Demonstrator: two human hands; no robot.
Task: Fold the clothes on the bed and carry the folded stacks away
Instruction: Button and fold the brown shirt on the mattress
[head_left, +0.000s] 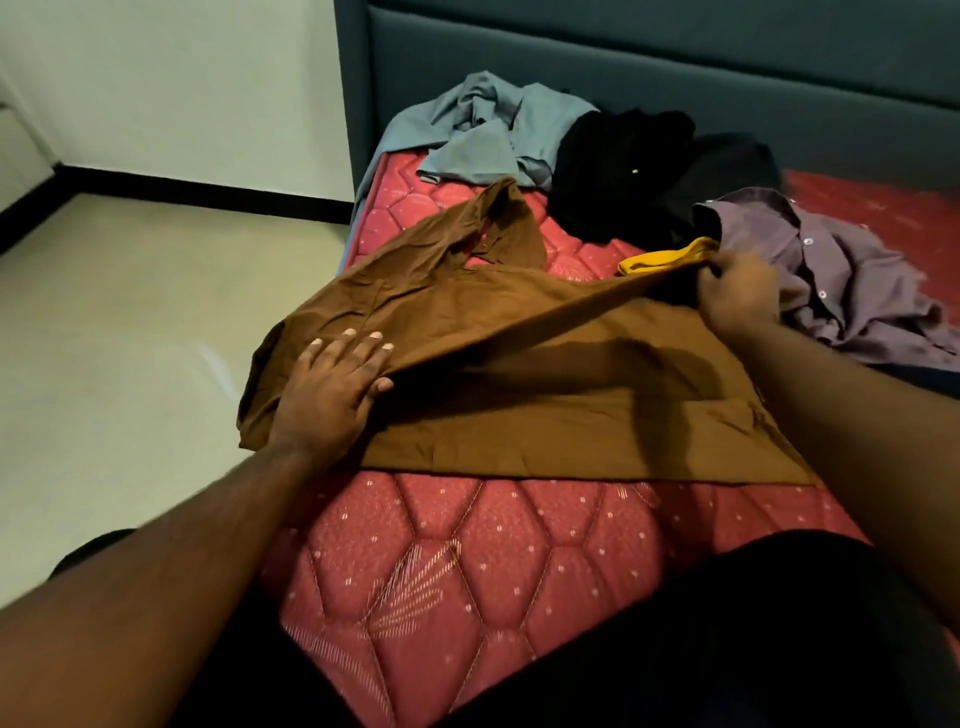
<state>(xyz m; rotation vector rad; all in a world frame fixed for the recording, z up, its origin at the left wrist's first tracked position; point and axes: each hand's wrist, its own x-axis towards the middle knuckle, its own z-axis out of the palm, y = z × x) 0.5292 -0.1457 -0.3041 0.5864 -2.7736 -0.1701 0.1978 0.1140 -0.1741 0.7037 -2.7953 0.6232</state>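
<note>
A brown shirt (545, 415) lies spread across the red quilted mattress (467, 561). My left hand (327, 389) grips a raised fold of the brown shirt near its left side, fingers spread on top and thumb under the edge. My right hand (737, 296) is closed on the far right end of that same fold, holding it taut above the rest of the shirt. A yellow garment (660, 257) peeks out just beyond the right hand. Further back lie a grey-blue garment (493, 124), black clothes (634, 171) and a purple button shirt (831, 291), all unfolded.
A dark teal padded headboard (675, 62) runs along the far side of the bed. The pale floor (130, 338) and a white wall with a black skirting lie to the left. The mattress's left edge drops off beside the brown shirt.
</note>
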